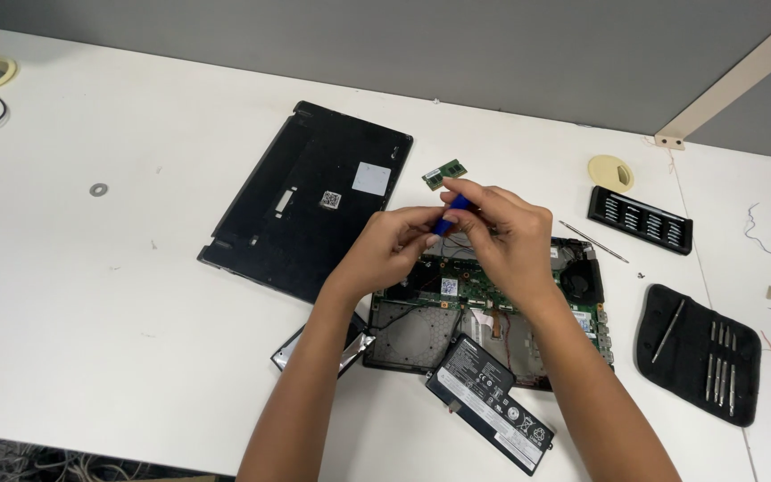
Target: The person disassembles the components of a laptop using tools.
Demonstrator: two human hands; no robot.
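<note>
Laptop chassis (pixel 493 308) lies opened on the white table (pixel 118 295), green circuit board bared. Above it, left hand (pixel 385 250) and right hand (pixel 501 228) both pinch a small blue tool (pixel 451 214), fingers closed around it.

A black laptop bottom cover (pixel 310 198) lies on the white table (pixel 91 295), far left of the opened laptop chassis (pixel 493 312), with a green memory module (pixel 444 173) just right of it. A detached black battery (pixel 491 403) lies at the near edge. On the right are a bit holder (pixel 640 219), a loose metal rod (pixel 592 241) and a black tool pouch (pixel 698 353).
</note>
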